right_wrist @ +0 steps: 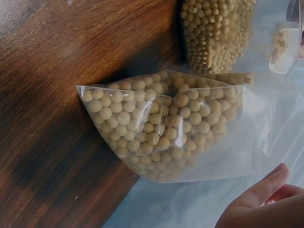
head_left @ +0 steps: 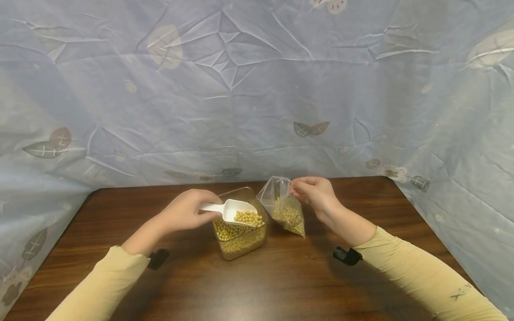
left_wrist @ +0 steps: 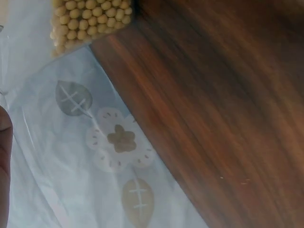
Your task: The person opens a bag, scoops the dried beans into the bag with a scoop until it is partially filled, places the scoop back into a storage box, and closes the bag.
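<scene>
My left hand [head_left: 192, 209] grips the handle of a white scoop [head_left: 230, 209], its bowl partly filled with soybeans [head_left: 248, 218]. The scoop is over a clear plastic container [head_left: 244, 249] that also holds soybeans. To the right, my right hand [head_left: 315, 195] pinches the top edge of a clear plastic bag [head_left: 277, 187], which stands open-mouthed beside the container. Soybeans fill the bag's lower part [right_wrist: 142, 118] in the right wrist view, with fingers [right_wrist: 266, 190] at its upper rim. In the left wrist view, only a sliver of the left hand [left_wrist: 4, 166] shows.
Everything stands on a dark brown wooden table [head_left: 281, 285]. A pale blue patterned cloth [head_left: 241, 111] hangs along the table's back and sides. Dark devices sit at the left wrist [head_left: 159, 259] and the right wrist [head_left: 347, 256].
</scene>
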`<state>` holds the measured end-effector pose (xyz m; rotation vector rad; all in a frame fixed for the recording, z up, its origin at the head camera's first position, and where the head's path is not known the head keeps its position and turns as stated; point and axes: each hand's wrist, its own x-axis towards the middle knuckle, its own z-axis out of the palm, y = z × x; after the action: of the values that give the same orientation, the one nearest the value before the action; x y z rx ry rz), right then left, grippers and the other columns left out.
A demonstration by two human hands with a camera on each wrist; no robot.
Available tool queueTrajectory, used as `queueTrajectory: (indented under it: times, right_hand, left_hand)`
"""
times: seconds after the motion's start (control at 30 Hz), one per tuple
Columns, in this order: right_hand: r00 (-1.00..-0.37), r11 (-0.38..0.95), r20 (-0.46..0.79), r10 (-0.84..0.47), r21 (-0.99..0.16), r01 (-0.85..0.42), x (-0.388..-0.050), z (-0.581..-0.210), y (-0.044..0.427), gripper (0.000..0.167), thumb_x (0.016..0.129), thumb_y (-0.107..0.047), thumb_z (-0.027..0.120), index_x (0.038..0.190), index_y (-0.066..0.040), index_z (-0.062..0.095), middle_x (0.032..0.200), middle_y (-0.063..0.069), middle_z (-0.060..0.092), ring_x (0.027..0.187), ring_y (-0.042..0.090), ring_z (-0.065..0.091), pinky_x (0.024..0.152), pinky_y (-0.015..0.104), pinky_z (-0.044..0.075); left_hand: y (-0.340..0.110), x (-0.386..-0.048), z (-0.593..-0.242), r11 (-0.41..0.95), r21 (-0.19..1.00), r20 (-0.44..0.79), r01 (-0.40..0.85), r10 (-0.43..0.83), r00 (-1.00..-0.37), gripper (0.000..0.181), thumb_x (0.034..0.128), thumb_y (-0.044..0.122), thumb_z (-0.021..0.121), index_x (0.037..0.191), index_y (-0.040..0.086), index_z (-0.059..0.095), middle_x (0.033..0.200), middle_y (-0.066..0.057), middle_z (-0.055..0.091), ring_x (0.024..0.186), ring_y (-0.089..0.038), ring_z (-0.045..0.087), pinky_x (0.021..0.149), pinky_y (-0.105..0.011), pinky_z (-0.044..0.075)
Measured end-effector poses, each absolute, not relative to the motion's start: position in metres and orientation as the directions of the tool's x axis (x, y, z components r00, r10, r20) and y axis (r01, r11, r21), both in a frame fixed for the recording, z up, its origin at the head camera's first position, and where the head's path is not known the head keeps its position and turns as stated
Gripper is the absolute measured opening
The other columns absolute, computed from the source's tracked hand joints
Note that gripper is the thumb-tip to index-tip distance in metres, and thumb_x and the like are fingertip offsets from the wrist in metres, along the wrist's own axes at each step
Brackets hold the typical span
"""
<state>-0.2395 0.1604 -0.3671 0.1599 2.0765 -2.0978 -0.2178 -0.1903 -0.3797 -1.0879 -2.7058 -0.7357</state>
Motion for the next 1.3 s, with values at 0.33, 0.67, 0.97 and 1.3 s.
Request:
queueTrajectory:
  times: [0.33,0.67,0.97,1.3]
  right_hand:
    - [-0.975,-0.003,-0.217,-0.053,-0.976,0.217,-0.241,-0.367,0.159,0.023,0.103,-0.001,0.060,0.120,0.013,0.065,0.079,-0.008,0.074,0.075,0.001,0.073,0.075,0.013,0.059]
    - [-0.976,-0.008,-0.209,-0.061,-0.978,0.209,-0.241,-0.365,0.159,0.020,0.103,-0.002,0.061,0.116,0.012,0.067,0.078,-0.008,0.075,0.075,0.001,0.073,0.075,0.012,0.059]
    - [-0.977,-0.038,-0.200,-0.066,-0.978,0.203,-0.240,-0.366,0.158,0.012,0.102,0.000,0.061,0.105,0.006,0.071,0.075,-0.006,0.075,0.073,0.001,0.074,0.074,0.012,0.059]
    - [-0.976,-0.031,-0.202,-0.079,-0.978,0.205,-0.241,-0.365,0.156,0.024,0.103,-0.001,0.061,0.120,0.016,0.065,0.079,-0.006,0.075,0.075,0.002,0.073,0.077,0.013,0.059]
  left_hand:
    - [-0.199,-0.215,-0.390,0.559,0.513,0.357,0.651,0.551,-0.754,0.013,0.0894,0.009,0.083,0.101,0.006,0.079,0.098,-0.005,0.081,0.091,-0.021,0.074,0.083,-0.037,0.061]
    - [-0.195,-0.222,-0.388,0.551,0.534,0.366,0.641,0.533,-0.763,0.015,0.0906,0.007,0.081,0.105,0.003,0.079,0.100,-0.007,0.081,0.092,-0.020,0.075,0.084,-0.037,0.061]
    - [-0.183,-0.234,-0.366,0.570,0.501,0.360,0.651,0.547,-0.756,0.015,0.0923,0.012,0.081,0.105,0.004,0.079,0.101,-0.008,0.081,0.092,-0.022,0.074,0.083,-0.041,0.060]
    - [-0.163,-0.256,-0.337,0.580,0.437,0.325,0.687,0.611,-0.722,0.016,0.0932,0.015,0.081,0.103,0.003,0.079,0.100,-0.010,0.081,0.089,-0.024,0.074,0.083,-0.044,0.060]
